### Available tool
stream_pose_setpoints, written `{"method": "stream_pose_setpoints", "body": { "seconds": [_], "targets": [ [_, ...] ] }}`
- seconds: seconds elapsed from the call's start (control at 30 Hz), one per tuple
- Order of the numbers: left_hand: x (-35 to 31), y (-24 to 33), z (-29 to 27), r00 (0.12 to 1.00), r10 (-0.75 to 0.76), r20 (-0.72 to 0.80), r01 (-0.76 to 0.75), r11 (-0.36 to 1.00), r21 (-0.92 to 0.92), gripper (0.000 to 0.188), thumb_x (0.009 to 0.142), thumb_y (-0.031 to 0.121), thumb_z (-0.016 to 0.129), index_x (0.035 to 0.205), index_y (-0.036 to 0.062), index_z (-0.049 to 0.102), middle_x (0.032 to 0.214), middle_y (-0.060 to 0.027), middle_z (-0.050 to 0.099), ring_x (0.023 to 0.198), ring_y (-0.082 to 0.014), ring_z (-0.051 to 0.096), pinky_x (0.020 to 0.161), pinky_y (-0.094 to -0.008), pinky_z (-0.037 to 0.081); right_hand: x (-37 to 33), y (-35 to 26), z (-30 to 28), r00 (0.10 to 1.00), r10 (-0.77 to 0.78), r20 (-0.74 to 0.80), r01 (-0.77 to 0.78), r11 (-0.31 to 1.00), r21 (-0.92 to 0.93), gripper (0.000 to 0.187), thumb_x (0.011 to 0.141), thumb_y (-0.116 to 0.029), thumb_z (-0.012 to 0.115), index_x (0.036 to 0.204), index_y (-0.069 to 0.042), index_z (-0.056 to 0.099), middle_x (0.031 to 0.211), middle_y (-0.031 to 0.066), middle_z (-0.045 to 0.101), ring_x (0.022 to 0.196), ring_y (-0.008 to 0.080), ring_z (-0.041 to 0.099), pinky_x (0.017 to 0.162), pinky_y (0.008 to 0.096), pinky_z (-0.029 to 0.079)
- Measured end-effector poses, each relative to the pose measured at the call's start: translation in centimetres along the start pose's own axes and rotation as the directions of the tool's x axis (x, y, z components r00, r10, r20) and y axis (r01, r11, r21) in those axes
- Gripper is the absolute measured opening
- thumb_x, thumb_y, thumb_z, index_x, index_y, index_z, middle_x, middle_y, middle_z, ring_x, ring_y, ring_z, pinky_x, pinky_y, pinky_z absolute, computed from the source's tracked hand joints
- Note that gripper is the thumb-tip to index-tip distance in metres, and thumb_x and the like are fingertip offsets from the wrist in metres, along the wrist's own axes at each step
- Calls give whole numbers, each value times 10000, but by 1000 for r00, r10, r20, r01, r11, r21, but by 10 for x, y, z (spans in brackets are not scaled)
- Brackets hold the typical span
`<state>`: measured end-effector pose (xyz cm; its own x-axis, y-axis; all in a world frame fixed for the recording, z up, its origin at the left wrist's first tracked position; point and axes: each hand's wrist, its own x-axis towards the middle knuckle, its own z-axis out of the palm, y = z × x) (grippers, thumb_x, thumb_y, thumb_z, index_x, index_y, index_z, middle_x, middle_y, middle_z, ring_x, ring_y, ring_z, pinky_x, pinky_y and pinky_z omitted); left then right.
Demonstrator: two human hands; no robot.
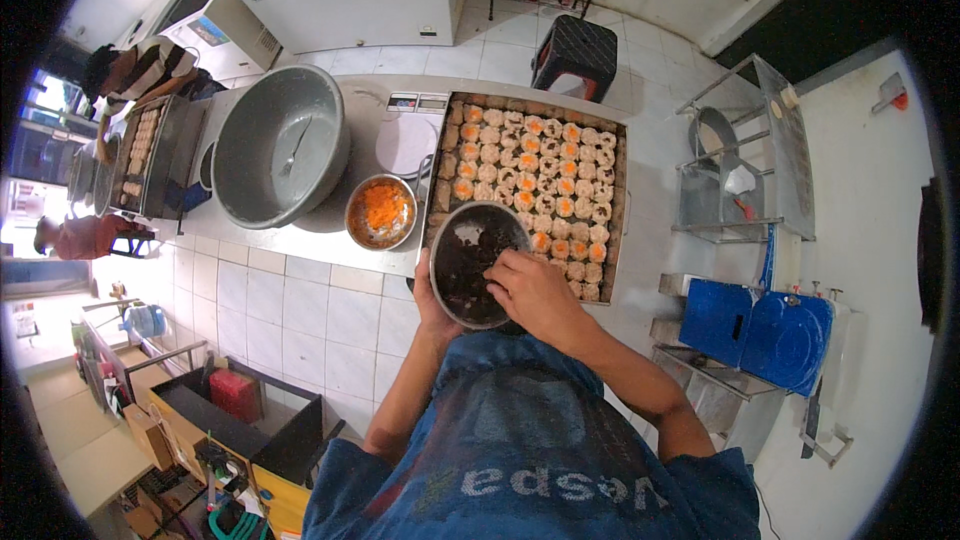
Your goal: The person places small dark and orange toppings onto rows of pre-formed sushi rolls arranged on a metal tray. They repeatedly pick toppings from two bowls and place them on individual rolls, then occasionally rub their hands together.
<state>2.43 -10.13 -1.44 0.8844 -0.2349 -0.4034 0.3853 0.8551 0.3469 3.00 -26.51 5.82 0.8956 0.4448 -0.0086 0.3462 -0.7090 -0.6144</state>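
My left hand (pixel 432 302) grips the side of a round metal bowl (pixel 452 224), held tilted at the tray's near left corner. Dark chopped bits (pixel 487 237) lie inside it. Over the bowl's right side, my right hand (pixel 532 288) has its fingers pinched together among the bits; its fingertips are partly hidden. Beyond is a square tray (pixel 622 180) with rows of small pale open-topped dumplings (pixel 548 182). Some carry orange shreds on top, others dark bits, and several near the right and front look plain.
Left of the tray stand a metal bowl of orange shreds (pixel 384 208), a round white plate (pixel 406 145) and a large grey basin (pixel 328 155) with a fork (pixel 295 148). A black stool (pixel 577 52) is behind the table. Two people (pixel 150 70) are at the far left.
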Motion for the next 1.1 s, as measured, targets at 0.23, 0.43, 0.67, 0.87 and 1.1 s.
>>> {"method": "stream_pose_setpoints", "body": {
  "seconds": [0.23,0.43,0.67,0.87,1.1],
  "targets": [
    [-8,5,11,998,13,-65,-13,1000,-6,656,952,572,336,1343,68,491,1268,-161,583,1112,-306,603,933,-439,517,1,18,-17,983,160,90,-183,857,482,122,826,-41,687,927,23,710,904,107,666,776,195,674,709,298,555],
    [-16,21,-9,992,34,-118,-42,997,-64,656,943,600,327,1381,131,465,1319,-139,544,1160,-330,564,953,-500,499,-35,113,-24,869,479,128,-454,665,593,163,819,-55,714,956,34,714,875,92,717,761,161,680,734,291,563],
    [-18,33,-19,990,116,-77,-120,991,-53,687,940,604,351,1372,81,461,1327,-181,528,1177,-346,556,971,-496,490,-59,206,76,868,488,96,-492,814,308,148,800,-81,700,921,-2,726,821,122,709,739,209,684,694,325,551],
    [-20,32,-16,985,152,-82,-156,986,-57,692,936,607,363,1370,77,460,1325,-184,527,1167,-340,562,968,-497,493,-54,210,70,923,382,33,-384,922,55,121,761,-97,697,852,-25,731,807,155,691,728,307,668,683,398,542],
    [-23,29,-15,983,147,-113,-156,985,-79,688,934,606,368,1361,77,475,1319,-184,537,1161,-341,565,955,-487,506,-58,215,54,837,486,253,-472,874,-117,152,735,-12,666,873,-2,730,819,192,686,756,297,679,702,368,536]
  ]
}}
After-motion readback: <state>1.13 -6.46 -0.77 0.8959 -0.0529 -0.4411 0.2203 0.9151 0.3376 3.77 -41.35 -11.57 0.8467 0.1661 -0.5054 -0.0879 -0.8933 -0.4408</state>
